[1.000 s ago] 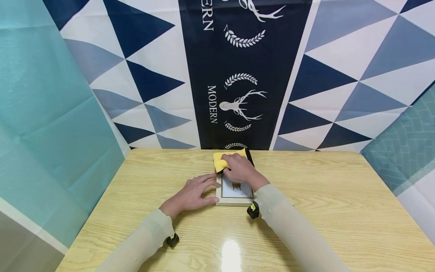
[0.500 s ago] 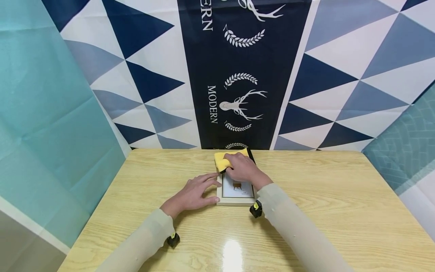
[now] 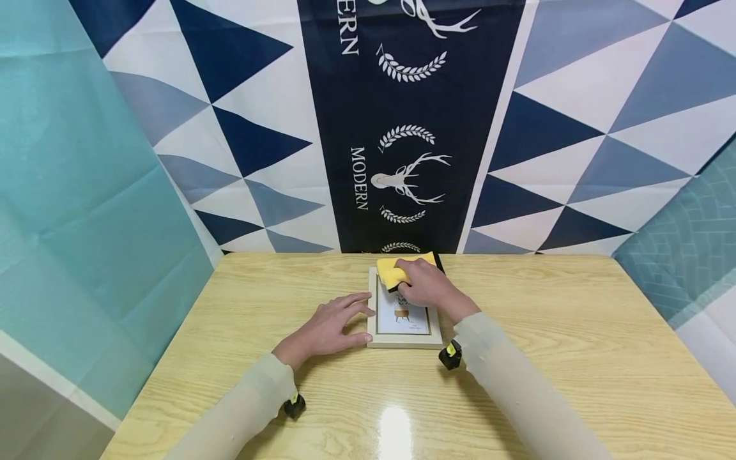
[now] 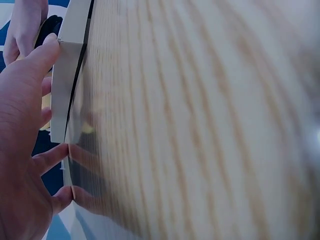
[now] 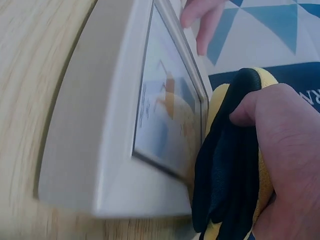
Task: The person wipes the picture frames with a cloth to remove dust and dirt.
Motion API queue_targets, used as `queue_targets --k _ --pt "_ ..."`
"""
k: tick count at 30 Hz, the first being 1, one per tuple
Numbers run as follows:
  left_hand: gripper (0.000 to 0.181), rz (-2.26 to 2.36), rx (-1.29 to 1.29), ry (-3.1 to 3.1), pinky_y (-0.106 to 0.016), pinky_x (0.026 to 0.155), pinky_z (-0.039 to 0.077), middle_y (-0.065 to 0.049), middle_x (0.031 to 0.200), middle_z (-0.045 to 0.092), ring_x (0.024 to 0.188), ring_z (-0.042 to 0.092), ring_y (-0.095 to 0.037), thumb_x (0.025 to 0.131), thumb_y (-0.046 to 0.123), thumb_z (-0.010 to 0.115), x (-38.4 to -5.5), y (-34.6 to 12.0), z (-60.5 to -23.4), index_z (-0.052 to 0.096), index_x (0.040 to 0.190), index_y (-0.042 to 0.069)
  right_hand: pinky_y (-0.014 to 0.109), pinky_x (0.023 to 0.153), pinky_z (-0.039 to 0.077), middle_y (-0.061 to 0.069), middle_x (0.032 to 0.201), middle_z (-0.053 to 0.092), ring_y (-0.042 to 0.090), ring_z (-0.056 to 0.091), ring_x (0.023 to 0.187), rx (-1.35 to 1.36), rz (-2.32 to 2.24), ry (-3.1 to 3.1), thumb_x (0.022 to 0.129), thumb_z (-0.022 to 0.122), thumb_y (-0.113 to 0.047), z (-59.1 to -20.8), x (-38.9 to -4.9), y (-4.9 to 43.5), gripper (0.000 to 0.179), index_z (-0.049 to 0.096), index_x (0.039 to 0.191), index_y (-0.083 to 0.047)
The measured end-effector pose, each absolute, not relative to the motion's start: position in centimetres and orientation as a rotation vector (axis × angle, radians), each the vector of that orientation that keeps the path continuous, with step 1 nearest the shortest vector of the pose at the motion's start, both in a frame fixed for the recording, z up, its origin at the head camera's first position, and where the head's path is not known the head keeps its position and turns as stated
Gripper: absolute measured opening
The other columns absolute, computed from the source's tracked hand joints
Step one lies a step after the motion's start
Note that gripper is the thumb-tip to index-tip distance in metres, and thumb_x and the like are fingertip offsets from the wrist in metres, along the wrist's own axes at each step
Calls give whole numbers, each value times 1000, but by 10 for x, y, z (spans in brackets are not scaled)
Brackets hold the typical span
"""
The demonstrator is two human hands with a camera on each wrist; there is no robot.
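A light-coloured picture frame [image 3: 405, 341] with a small orange-brown motif on its white print lies flat on the table. My right hand [image 3: 424, 284] grips a folded yellow cloth [image 3: 393, 273] with black edging over the frame's far part, hiding some of the print. In the right wrist view the thumb presses on the cloth's dark side [image 5: 225, 165]. With fingers spread, my left hand [image 3: 330, 326] rests against the frame's left edge. The left wrist view shows the thumb and some fingertips on the frame's side wall [image 4: 65, 90], other fingertips on the wood.
The wood-grain table [image 3: 517, 319] stretches out on both sides of the frame. A patterned cloth backdrop [image 3: 414, 128] hangs behind its far edge, and a teal panel [image 3: 98, 191] stands at the left.
My right hand has slid to the right with the yellow cloth, uncovering the frame's upper left corner and more of the print. My left hand has stayed at the frame's left edge.
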State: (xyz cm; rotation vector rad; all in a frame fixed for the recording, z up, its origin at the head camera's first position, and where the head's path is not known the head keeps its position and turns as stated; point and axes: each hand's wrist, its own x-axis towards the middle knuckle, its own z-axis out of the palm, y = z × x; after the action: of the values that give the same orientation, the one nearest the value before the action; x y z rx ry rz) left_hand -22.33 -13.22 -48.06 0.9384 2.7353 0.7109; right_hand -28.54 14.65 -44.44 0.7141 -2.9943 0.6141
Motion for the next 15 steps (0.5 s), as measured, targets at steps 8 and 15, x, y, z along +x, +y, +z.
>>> queue_targets --k 8,15 --pt "52 718 944 2738 -80 126 37 0 185 38 169 42 -43 109 57 68 -223 -133 -480 67 152 29 40 81 47 6 92 66 26 60 90 694 668 -2996 100 62 -15 -443 -285 165 39 67 137 -6" --pt "52 734 945 2734 -82 125 36 -1 185 39 168 42 -45 108 56 69 -221 -133 -480 67 151 27 39 80 45 7 92 65 25 58 86 660 749 -2971 98 62 -11 -446 -284 174 37 67 134 -5"
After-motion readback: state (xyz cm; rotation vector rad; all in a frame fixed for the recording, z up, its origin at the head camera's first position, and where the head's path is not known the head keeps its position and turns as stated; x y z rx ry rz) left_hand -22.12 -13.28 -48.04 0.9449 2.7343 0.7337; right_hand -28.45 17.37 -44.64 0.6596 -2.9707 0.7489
